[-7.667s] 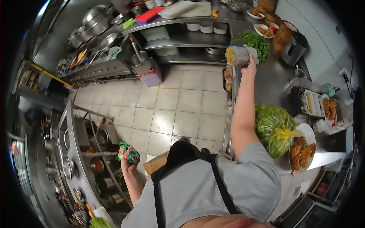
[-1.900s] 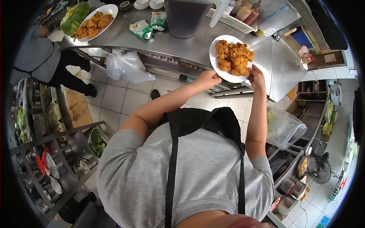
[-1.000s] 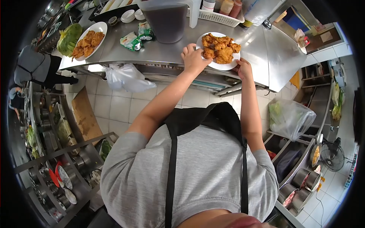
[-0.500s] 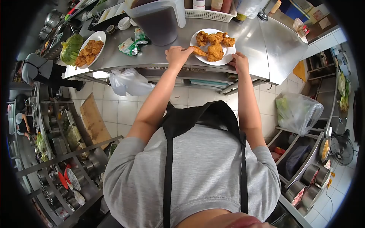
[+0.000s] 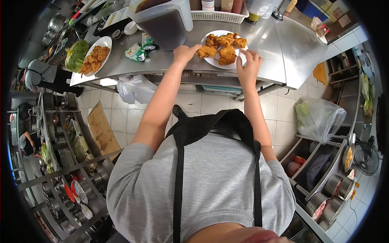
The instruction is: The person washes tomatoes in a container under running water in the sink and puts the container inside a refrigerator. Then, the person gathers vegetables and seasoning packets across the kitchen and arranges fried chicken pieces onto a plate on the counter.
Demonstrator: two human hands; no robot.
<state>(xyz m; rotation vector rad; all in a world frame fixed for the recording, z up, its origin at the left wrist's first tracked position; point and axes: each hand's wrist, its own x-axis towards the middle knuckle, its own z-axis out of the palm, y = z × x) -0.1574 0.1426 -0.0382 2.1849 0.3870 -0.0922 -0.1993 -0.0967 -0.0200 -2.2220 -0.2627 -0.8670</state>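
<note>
A round white plate [image 5: 215,61] with several pieces of fried chicken [image 5: 227,55] rests on the steel counter [image 5: 263,65]. At the plate's left edge, my left hand [image 5: 185,54] pinches the end of a fried chicken piece [image 5: 207,51] that lies partly over the rim. My right hand [image 5: 249,67] is at the plate's right edge, its fingers apart and nothing in them. Behind my left hand stands a large clear pitcher [image 5: 166,30] of dark liquid. Two green-and-white packets [image 5: 137,53] lie left of it.
An oval plate [image 5: 106,42] of fried chicken and a bag of greens [image 5: 76,56] stand at the counter's left end. A white basket [image 5: 223,16] of bottles is at the back. Plastic bags [image 5: 135,89] hang below the front edge. Co-workers [image 5: 40,75] are at far left.
The plate has gone from being held to lying on the counter. My left hand has taken hold of a chicken piece. My right hand has let go of the rim and opened.
</note>
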